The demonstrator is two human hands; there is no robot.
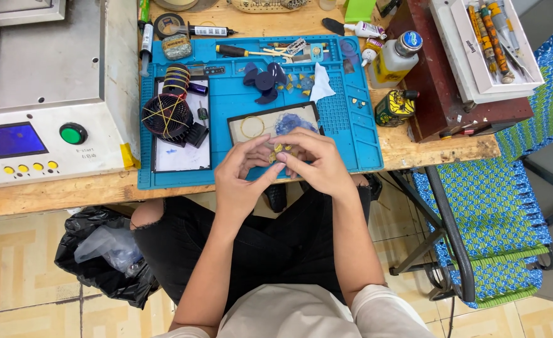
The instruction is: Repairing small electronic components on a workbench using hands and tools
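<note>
A small yellow part sits pinched between both hands at the near edge of a blue mat, just above the person's lap; what it is exactly is too small to tell. The left hand has its fingers curled together on the part from the left; the right hand closes over it from the right, fingers bent down onto it; the two hands touch at the fingertips.

Just behind the hands lies a dark tray holding a thin gold ring and a bluish tangle; further back on the mat are a dark blue fan blade, a few small yellow pieces and a white scrap. To the left on the mat rests a round black coil crossed by yellow bands, over a white sheet.

The mat lies on a wooden table; at the table's left stands a grey machine with a green button and a blue screen; to the right, a clear bottle of yellow liquid; a black bag sits on the floor at left; a blue-green woven chair stands at right.
</note>
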